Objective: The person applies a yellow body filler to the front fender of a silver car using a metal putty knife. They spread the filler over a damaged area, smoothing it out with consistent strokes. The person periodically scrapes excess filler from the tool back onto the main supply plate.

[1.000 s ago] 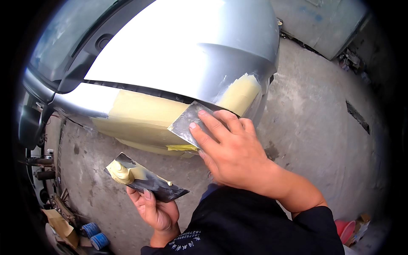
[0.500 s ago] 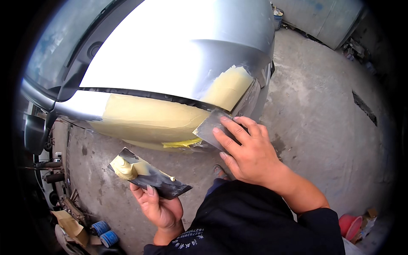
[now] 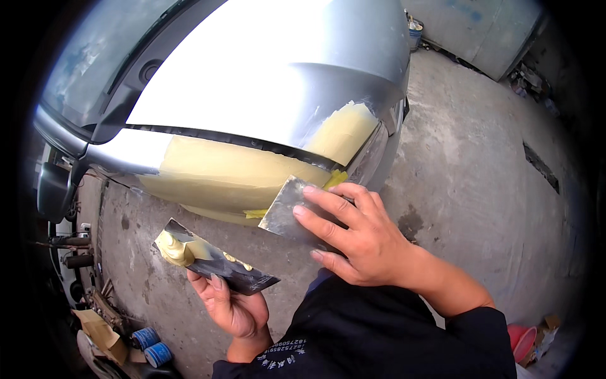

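Left hand (image 3: 237, 311) pinches dark palette (image 3: 235, 274), putty (image 3: 174, 249) heaped at left end; right hand (image 3: 365, 237), partly splayed, grips grey spreader (image 3: 285, 205) near filler-coated fender (image 3: 221, 175). Likely best: clean edge, shallow angle, even pressure.

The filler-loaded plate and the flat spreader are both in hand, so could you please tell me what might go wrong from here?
Filler blobs sit near the edge of the dark plate in the left hand, so they might drop to the concrete floor. The flat spreader in the right hand seems close to the cream-coated fender, so a corner could perhaps score it.
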{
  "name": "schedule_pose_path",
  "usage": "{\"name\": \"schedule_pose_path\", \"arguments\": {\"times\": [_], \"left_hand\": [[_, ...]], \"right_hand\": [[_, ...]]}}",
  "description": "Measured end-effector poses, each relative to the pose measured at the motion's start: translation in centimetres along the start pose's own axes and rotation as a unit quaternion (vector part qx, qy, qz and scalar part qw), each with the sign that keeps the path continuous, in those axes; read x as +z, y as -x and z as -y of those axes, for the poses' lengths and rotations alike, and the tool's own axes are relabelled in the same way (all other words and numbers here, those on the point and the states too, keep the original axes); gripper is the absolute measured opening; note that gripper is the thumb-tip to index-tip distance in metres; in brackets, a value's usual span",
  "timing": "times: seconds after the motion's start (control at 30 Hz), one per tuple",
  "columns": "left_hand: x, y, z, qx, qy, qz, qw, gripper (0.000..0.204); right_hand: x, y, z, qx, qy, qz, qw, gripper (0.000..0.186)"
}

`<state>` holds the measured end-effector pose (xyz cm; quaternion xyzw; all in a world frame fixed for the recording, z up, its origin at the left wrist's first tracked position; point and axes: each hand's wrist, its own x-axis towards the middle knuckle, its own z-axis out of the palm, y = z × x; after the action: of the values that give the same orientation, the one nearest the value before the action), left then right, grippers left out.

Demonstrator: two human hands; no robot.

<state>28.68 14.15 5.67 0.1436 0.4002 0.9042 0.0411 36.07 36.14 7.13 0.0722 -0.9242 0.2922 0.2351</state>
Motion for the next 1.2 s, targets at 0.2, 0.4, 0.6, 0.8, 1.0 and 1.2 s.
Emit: {"name": "schedule_pose_path", "arguments": {"times": [0.2,0.4,0.6,0.8,1.0,1.2], "left_hand": [[-0.9,0.0,-0.4,0.0,-0.01,-0.002,1.0,0.041],[-1.7,-0.2,-0.7,-0.008,-0.011,0.017,1.0,0.041],[-0.3,-0.2,0.2,-0.017,-0.018,0.013,1.0,0.041],[1.1,0.3,1.5,-0.059,-0.009,0.022,0.998,0.043],[3.7,1.2,2.6,-0.067,0.03,-0.003,0.997,0.043],[2.0,0.7,0.9,-0.012,0.011,-0.02,1.0,0.045]], "right_hand": [[1.8,-5.9,1.9,0.014,0.138,-0.009,0.99,0.048],[1.1,-4.3,1.5,0.075,0.14,0.029,0.987,0.052],[0.6,-0.6,-0.4,0.1,0.118,0.048,0.987,0.053],[-1.6,2.4,-1.2,0.109,0.01,0.042,0.993,0.053],[-1.7,2.8,0.2,-0.047,-0.32,0.066,0.944,0.057],[-3.8,0.9,-1.3,0.054,-0.207,0.022,0.977,0.053]]}}
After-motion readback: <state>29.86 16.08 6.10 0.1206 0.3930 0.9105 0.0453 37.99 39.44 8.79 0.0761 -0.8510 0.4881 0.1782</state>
